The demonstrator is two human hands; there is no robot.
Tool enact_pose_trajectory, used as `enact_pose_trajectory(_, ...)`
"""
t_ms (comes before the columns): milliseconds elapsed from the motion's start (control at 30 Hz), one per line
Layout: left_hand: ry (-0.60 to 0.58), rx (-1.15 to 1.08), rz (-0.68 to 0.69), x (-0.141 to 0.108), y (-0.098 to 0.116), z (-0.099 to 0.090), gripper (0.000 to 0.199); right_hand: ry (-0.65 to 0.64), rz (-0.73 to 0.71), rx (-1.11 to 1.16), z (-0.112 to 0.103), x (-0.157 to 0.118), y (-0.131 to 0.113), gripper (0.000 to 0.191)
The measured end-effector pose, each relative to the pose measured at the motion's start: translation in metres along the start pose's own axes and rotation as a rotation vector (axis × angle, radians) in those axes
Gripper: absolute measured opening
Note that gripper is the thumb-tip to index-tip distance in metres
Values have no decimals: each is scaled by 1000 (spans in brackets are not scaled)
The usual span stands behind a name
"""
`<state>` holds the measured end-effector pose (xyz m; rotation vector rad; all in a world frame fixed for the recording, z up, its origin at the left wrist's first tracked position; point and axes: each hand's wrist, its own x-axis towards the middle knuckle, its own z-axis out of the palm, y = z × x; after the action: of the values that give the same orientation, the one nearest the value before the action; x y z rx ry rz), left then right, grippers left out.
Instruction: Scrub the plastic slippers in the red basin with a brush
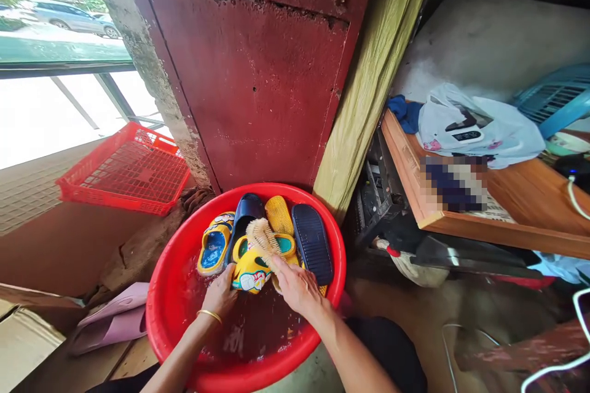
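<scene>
A red basin (161, 295) holds water and several slippers. My left hand (220, 293), with a gold bangle at the wrist, is closed on a yellow slipper (251, 271) that has a white cartoon figure on it. My right hand (295, 282) grips a pale bristle brush (262, 236), its bristles over the yellow slipper. Around them lie a yellow slipper with a blue inside (214, 249), a dark blue slipper (247, 209), a yellow sole (278, 215) and a dark blue sole (312, 242) facing up.
Behind the basin stands a dark red door (249, 86). A red plastic crate (133, 175) is at the left, above pink slippers (113, 319). To the right, a wooden drawer (530, 190) holds a plastic bag (479, 126). White cable (553, 369) runs at the lower right.
</scene>
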<state>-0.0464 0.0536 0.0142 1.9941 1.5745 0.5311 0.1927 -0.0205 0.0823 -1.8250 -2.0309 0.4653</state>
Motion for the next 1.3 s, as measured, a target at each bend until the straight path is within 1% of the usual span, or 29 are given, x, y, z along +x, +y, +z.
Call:
enact_pose_trajectory(67,22,-27,-32,1,1,-1,17,-56,78,-38,-4,-5,6,53)
enact_pose_trajectory(133,88,-127,-96,5,2,-4,20,-99,129,-42,-8,-9,14,53)
enact_pose_trajectory(200,153,-287,-144,8,7,-6,29,-75,120,-21,-11,-13,21,53)
enact_pose_trajectory(267,153,-516,-167,9,18,-8,41,8,78,20,-14,-16,22,54)
enact_pose_trajectory(333,121,-778,-228,8,32,-11,48,93,18,72,-17,-18,17,54)
enact_pose_trajectory(400,117,-997,-342,8,47,-15,50,133,-66,131,-19,-22,5,54)
enact_pose_trajectory(467,156,-1113,-419,10,57,-22,50,105,-154,185,-21,-30,-10,54)
enact_pose_trajectory(533,214,-1167,-415,14,63,-30,47,-12,-199,189,-20,-42,-24,54)
enact_pose_trajectory(600,279,-1144,-362,18,64,-35,45,-171,-191,131,-18,-54,-33,56)
enact_pose_trajectory(667,333,-1057,-308,18,65,-36,47,-283,-163,88,-16,-60,-36,56)
enact_pose_trajectory(700,352,-988,-272,17,65,-35,48,-304,-147,95,-16,-60,-37,54)
enact_pose_trajectory(767,360,-840,-170,11,67,-29,51,-303,-94,157,-15,-53,-36,50)
enact_pose_trajectory(867,295,-673,-35,1,71,-19,54,-280,9,278,-9,-32,-34,48)
enact_pose_trajectory(967,261,-641,-56,-5,71,-14,53,-267,112,456,3,-11,-33,52)
enact_pose_trajectory(1067,235,-699,-83,-8,67,-11,52,-339,181,623,16,2,-32,59)
enact_pose_trajectory(1133,225,-725,-87,-10,64,-9,53,-350,193,675,21,7,-32,61)
enact_pose_trajectory(1233,239,-724,-79,-13,62,-9,54,-345,192,738,17,7,-34,61)
enact_pose_trajectory(1300,247,-723,-63,-12,59,-14,54,-415,164,760,7,1,-37,60)
